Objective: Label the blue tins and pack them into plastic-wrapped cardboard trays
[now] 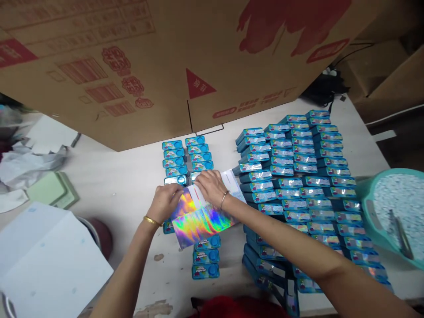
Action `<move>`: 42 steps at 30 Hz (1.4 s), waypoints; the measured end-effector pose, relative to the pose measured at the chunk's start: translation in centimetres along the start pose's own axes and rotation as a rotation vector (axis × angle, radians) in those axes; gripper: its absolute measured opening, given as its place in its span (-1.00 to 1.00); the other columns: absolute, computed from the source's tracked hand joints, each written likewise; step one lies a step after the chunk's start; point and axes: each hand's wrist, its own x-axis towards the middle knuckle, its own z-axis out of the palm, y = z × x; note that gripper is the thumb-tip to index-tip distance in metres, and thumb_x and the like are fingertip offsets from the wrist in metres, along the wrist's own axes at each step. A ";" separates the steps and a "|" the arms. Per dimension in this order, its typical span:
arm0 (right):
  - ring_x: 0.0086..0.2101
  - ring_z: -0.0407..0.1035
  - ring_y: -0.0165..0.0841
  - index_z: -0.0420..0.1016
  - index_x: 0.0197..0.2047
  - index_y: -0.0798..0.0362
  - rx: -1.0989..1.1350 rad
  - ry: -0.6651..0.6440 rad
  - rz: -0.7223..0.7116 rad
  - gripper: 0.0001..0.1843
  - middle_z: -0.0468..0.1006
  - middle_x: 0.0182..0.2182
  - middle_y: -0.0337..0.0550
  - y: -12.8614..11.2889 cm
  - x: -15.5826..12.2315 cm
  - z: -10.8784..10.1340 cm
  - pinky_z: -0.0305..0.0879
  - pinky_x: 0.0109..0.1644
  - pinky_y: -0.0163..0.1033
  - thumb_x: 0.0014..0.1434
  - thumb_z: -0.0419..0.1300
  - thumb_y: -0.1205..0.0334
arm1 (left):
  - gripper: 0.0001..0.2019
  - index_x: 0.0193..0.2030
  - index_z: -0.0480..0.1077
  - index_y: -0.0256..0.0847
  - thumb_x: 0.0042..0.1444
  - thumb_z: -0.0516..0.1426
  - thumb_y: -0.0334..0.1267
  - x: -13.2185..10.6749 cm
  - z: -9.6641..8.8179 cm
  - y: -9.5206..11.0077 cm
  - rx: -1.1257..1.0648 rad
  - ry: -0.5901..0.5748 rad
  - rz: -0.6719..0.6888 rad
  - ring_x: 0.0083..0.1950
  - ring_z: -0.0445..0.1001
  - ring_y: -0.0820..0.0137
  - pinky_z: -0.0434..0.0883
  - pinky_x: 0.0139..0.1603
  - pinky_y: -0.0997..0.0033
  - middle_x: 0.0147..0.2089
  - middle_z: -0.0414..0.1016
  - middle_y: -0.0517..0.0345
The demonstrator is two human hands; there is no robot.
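A shiny holographic sheet (205, 223) with rainbow reflections and a white, printed upper strip spans the space between my hands. My left hand (165, 201) pinches its upper left edge, thumb and fingers closed. Fingers bent together, my right hand (210, 187) grips the sheet's upper part; its fingertips are partly hidden. Under and around the sheet, small blue tins (202, 157) with printed tops lie in two columns, some of them covered by it. One tin (175, 180) sits just above my left fingers.
Many blue packs (291, 154) stand in dense rows on the right of the table. A large cardboard box (159, 88) blocks the back. A turquoise basin (371, 207) with small pale pieces and tongs (402, 236) is far right. Left are a white sheet (53, 260) and a green box (49, 190).
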 end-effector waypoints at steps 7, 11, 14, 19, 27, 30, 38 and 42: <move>-0.22 0.26 -0.25 0.43 -0.29 0.08 0.027 -0.041 -0.001 -0.72 0.49 -0.31 -0.11 -0.7 0.6 0.6 -0.03 -0.13 -0.16 0.35 -0.05 0.23 | -0.79 -0.13 0.45 -0.13 0.21 0.02 -0.27 0.0 0.9 0.5 0.349 0.159 0.161 -0.15 0.40 0.20 0.21 -0.20 0.20 -0.19 0.52 0.00; -0.23 0.27 -0.25 0.43 -0.31 0.06 0.030 -0.051 0.051 -0.74 0.50 -0.32 -0.13 -1.1 1.1 0.9 -0.03 -0.16 -0.16 0.33 -0.03 0.22 | -0.73 -0.07 0.45 -0.15 0.21 -0.03 -0.34 -0.5 1.7 -0.1 0.426 0.175 0.233 -0.11 0.40 0.19 0.26 -0.22 0.21 -0.01 0.49 -0.08; -0.22 0.27 -0.23 0.43 -0.31 0.06 0.011 -0.057 0.060 -0.73 0.50 -0.31 -0.11 -1.3 1.2 0.9 -0.02 -0.16 -0.15 0.34 -0.04 0.22 | -0.70 -0.01 0.42 -0.13 0.22 -0.05 -0.34 -1.7 2.6 -0.3 0.411 0.181 0.230 -0.04 0.40 0.18 0.29 -0.14 0.18 0.11 0.42 -0.09; -0.18 0.26 -0.19 0.44 -0.27 0.07 -0.021 -0.061 0.070 -0.71 0.50 -0.26 -0.05 -1.4 1.0 1.6 0.00 -0.14 -0.12 0.34 -0.07 0.23 | -0.83 -0.14 0.41 -0.15 0.20 0.02 -0.31 -5.4 3.0 2.1 0.213 0.238 0.225 -0.03 0.42 0.22 0.32 -0.12 0.21 -0.01 0.47 -0.06; 0.04 0.20 -0.19 0.37 0.08 0.08 0.277 0.182 0.001 -0.58 0.42 -0.01 0.00 -2.0 -1.0 0.5 0.01 0.15 -0.08 0.34 -0.08 0.02 | -0.82 -0.34 0.33 -0.19 0.02 0.24 -0.20 -6.3 -0.2 6.1 -0.591 0.782 -0.362 -0.30 0.43 0.43 0.38 -0.25 0.42 -0.35 0.43 0.19; -0.03 0.29 -0.23 0.44 -0.09 0.05 0.537 0.241 0.070 -0.55 0.47 -0.13 -0.06 -3.2 -1.8 -1.4 0.14 0.09 -0.12 0.28 -0.03 -0.13 | -0.74 -0.37 0.30 -0.21 -0.06 0.28 -0.16 -4.0 -0.3 6.0 -0.870 0.805 -0.475 -0.39 0.40 0.49 0.35 -0.34 0.50 -0.42 0.41 0.24; -0.43 0.30 -0.39 0.31 -0.51 0.01 0.831 0.330 0.284 -0.64 0.37 -0.54 -0.29 -1.4 -0.1 -2.1 0.22 -0.25 -0.29 0.26 0.03 0.03 | -0.73 -0.42 0.36 -0.24 -0.16 0.31 -0.16 1.0 1.7 6.2 -1.000 0.717 -0.536 -0.40 0.39 0.50 0.35 -0.31 0.49 -0.45 0.41 0.24; -0.44 0.28 -0.40 0.31 -0.52 0.02 0.638 0.323 0.308 -0.65 0.36 -0.56 -0.31 2.8 3.2 -3.3 0.17 -0.23 -0.29 0.26 0.02 0.07 | -0.80 -0.44 0.37 -0.23 -0.12 0.27 -0.18 6.8 2.5 5.1 -0.869 0.767 -0.431 -0.34 0.37 0.46 0.34 -0.23 0.44 -0.42 0.39 0.23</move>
